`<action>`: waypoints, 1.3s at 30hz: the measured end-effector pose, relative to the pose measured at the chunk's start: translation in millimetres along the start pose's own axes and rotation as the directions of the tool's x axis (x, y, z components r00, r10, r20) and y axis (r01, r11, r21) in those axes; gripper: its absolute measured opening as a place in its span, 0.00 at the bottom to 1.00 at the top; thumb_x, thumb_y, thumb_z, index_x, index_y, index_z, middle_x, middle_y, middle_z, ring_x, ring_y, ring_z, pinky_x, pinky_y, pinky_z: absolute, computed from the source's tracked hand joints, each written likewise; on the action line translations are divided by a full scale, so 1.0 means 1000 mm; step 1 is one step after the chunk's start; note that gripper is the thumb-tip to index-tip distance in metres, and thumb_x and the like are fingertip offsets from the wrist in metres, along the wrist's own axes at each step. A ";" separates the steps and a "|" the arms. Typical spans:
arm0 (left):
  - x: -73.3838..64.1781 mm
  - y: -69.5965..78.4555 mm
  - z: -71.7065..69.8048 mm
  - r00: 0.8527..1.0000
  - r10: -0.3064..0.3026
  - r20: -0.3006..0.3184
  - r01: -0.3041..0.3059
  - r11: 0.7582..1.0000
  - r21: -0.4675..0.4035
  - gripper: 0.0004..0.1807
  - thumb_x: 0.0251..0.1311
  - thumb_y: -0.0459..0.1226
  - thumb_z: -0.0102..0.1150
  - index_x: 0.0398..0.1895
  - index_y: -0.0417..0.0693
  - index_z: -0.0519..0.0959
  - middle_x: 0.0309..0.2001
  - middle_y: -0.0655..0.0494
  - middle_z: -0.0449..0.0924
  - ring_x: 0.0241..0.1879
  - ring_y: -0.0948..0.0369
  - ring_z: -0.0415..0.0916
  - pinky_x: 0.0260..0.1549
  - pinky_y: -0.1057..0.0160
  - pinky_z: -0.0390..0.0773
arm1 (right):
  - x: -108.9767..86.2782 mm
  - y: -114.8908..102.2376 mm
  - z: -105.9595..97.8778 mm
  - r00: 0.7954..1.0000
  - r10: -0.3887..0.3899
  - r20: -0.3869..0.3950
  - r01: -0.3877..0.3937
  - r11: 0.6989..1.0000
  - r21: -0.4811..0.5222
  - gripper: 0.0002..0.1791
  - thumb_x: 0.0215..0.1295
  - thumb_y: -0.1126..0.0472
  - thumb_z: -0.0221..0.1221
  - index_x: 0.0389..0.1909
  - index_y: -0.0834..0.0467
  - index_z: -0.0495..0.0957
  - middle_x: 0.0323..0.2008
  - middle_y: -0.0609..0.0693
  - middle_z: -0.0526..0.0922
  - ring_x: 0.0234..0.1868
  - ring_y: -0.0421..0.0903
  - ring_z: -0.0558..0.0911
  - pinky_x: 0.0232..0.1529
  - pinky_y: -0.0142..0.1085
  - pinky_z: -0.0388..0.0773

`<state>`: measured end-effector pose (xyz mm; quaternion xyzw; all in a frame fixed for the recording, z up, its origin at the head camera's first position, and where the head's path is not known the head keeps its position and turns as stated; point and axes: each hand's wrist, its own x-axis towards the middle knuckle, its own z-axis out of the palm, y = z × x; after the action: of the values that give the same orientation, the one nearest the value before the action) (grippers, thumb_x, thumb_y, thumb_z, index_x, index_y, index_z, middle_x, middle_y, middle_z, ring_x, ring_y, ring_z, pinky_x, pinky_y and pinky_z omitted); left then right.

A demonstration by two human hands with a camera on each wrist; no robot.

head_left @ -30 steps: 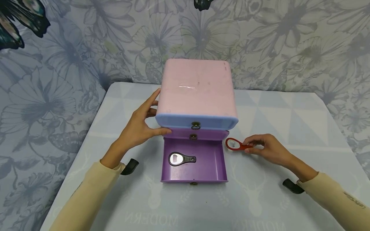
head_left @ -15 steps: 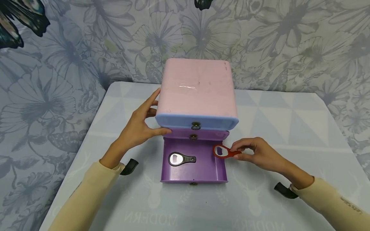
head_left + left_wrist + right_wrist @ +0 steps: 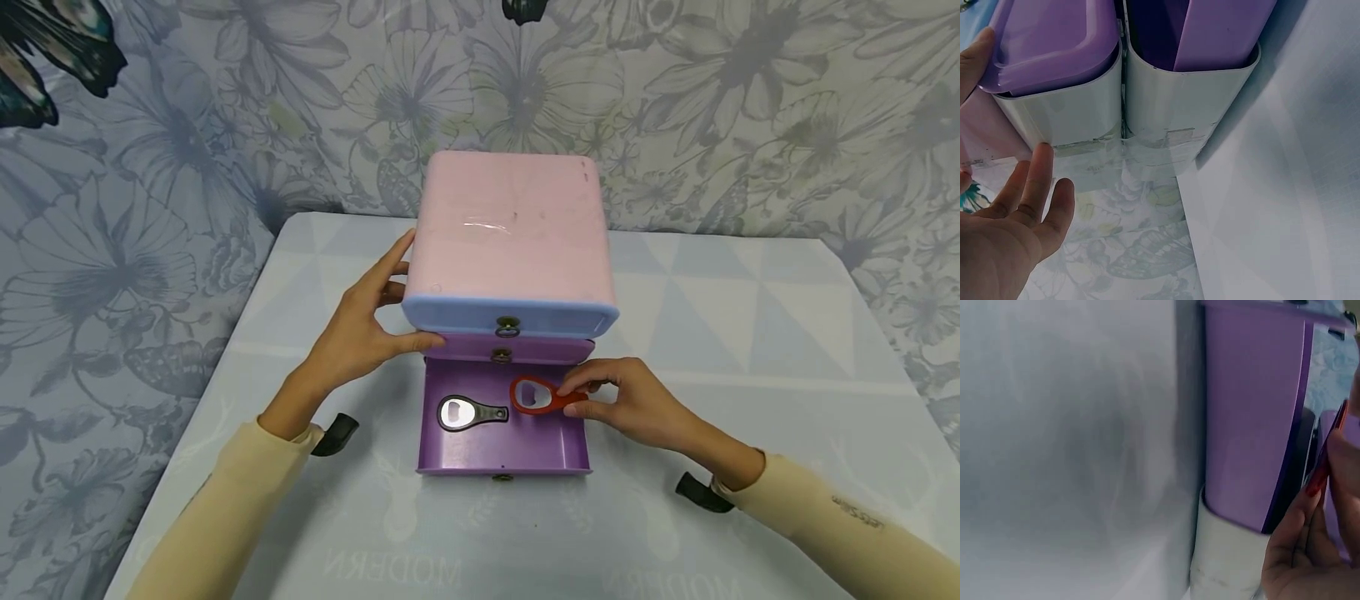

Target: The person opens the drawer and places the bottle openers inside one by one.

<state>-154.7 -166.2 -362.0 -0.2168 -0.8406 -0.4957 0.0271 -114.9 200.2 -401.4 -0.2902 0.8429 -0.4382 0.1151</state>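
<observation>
Between thumb and fingers, my right hand (image 3: 630, 404) pinches the handle of a red bottle opener (image 3: 534, 396), held over the pulled-out bottom purple drawer (image 3: 517, 454). A black bottle opener (image 3: 457, 413) lies in that drawer, left of the red one. My left hand (image 3: 352, 337) steadies the drawer unit (image 3: 517, 225) on its left side. Its thumb rests at the edge of the middle purple drawer's front (image 3: 468, 347). In the left wrist view, the straight fingers (image 3: 1038, 178) reach along the unit's pale side. From the right wrist, the red opener (image 3: 1329, 456) appears edge-on.
The unit has a pink top and a blue upper drawer front (image 3: 450, 317) with a metal ring pull. It stands on a pale patterned table (image 3: 750, 333) against a floral wall covering (image 3: 675, 100). Butterfly decorations (image 3: 60, 50) show along the top edge.
My right hand has carried the red bottle opener leftward from beside the unit to over the open drawer. The left hand, the drawers and the black bottle opener have stayed put.
</observation>
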 end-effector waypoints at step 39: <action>0.001 0.002 0.002 1.000 0.013 -0.002 -0.013 1.000 0.004 0.66 0.43 0.37 0.82 0.79 0.77 0.46 0.64 0.47 0.71 0.52 0.52 0.81 0.61 0.47 0.76 | 0.011 -0.001 0.052 0.961 -0.090 -0.261 0.001 0.946 -0.323 0.06 0.52 0.64 0.75 0.31 0.55 0.89 0.37 0.44 0.89 0.46 0.46 0.84 0.52 0.47 0.77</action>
<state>-154.0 -163.3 -360.9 -0.2215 -0.8401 -0.4941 0.0316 -99.8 158.6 -430.2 -0.2616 0.9035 -0.3339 -0.0605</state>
